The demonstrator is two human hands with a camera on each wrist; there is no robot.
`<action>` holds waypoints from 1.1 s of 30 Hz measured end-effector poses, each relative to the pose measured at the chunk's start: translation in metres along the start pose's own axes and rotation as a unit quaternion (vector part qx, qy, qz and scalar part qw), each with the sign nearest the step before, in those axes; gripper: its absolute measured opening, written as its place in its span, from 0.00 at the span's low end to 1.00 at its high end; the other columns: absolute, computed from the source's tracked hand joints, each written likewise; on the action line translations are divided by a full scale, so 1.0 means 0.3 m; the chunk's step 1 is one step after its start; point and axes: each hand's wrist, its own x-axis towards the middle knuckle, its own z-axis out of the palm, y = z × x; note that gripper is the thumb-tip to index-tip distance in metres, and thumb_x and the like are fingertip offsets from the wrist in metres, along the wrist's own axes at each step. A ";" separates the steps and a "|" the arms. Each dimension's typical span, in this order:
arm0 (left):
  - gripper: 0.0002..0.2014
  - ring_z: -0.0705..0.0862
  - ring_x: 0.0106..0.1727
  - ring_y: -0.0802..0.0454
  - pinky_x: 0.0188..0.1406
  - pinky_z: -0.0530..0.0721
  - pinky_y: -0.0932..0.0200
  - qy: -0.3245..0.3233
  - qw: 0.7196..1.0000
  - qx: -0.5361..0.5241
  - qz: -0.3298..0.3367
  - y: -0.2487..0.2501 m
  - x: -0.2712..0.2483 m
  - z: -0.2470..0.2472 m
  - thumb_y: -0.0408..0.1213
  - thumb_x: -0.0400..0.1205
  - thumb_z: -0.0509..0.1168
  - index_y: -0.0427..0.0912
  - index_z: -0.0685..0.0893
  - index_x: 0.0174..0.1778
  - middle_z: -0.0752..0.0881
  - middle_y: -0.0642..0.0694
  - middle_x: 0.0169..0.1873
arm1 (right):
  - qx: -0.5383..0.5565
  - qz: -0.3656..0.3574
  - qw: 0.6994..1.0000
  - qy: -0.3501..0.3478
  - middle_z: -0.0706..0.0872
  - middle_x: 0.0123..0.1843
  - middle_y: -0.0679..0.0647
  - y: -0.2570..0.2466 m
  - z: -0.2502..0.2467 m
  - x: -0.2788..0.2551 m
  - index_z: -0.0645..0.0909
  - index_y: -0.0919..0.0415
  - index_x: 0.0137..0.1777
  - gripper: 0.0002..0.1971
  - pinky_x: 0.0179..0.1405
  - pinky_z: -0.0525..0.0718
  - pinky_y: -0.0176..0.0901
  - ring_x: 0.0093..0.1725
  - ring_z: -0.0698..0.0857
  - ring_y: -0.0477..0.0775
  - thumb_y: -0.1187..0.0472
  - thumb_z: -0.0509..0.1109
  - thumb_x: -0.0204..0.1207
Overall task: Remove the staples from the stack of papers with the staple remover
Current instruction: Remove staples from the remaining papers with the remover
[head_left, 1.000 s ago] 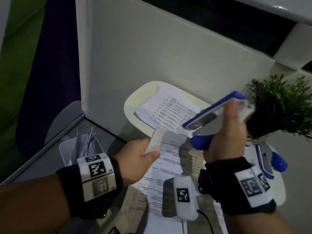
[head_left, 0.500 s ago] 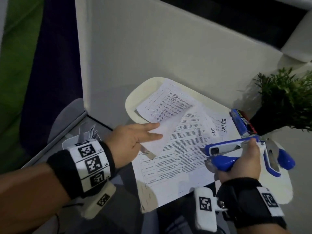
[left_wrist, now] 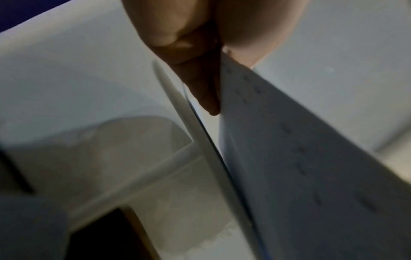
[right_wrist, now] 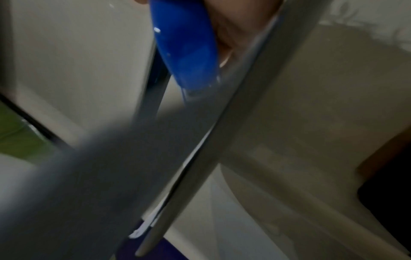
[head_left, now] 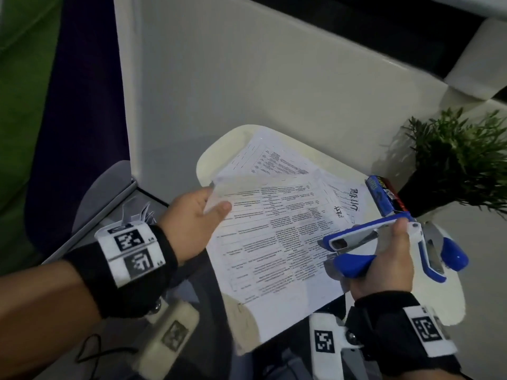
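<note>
Two hands are on the job, and both have something in them. Biggest thing first: the white table (head_left: 219, 149) is a small rounded top, and the stack of papers (head_left: 274, 256) sits across its middle, hanging off the near edge toward 6 o'clock. Paper like that is light and floppy, so it'll probably bend and slide around if it's only held at one corner. The left hand (head_left: 192, 223), at about 9 o'clock of the stack, pinches the top sheet's corner between thumb and fingers (left_wrist: 200, 84) and has it lifted a bit; the wrist view shows the sheet curving away from the pages below.

A potted plant (head_left: 452, 165) stands at 2 o'clock, with a small blue box (head_left: 384, 196) just beside its pot.

The right hand (head_left: 384, 264), at 3 o'clock of the stack, is wrapped around the blue staple remover (head_left: 354, 242), nose aimed at the paper's right edge and looking like it's touching the page. It's hard plastic and metal, stiff, likely a bit slick, so a full grip on both handles seems smart. No staple is clear enough to pick out.
</note>
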 end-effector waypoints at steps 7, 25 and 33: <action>0.11 0.89 0.50 0.53 0.50 0.85 0.55 0.015 0.995 -0.076 -0.057 0.040 -0.012 0.019 0.37 0.85 0.59 0.53 0.86 0.47 0.90 0.54 0.47 | -0.117 -0.311 0.932 -0.146 0.91 0.46 0.48 -0.130 0.139 -0.100 0.78 0.54 0.56 0.40 0.52 0.88 0.46 0.49 0.90 0.50 0.20 0.60 0.60; 0.24 0.85 0.38 0.47 0.38 0.81 0.48 -0.001 0.979 0.101 0.175 0.061 -0.103 0.063 0.53 0.82 0.50 0.39 0.84 0.50 0.87 0.44 0.36 | -0.155 -0.339 0.898 -0.235 0.76 0.26 0.37 -0.073 0.304 -0.168 0.72 0.49 0.34 0.18 0.34 0.74 0.32 0.30 0.75 0.38 0.35 0.63 0.65; 0.16 0.85 0.40 0.56 0.42 0.81 0.55 -0.002 0.980 0.095 0.173 0.066 -0.121 0.073 0.52 0.81 0.51 0.57 0.75 0.61 0.87 0.49 0.38 | -0.151 -0.333 0.902 -0.231 0.75 0.26 0.39 -0.049 0.313 -0.146 0.73 0.48 0.29 0.17 0.32 0.73 0.36 0.29 0.74 0.42 0.35 0.65 0.64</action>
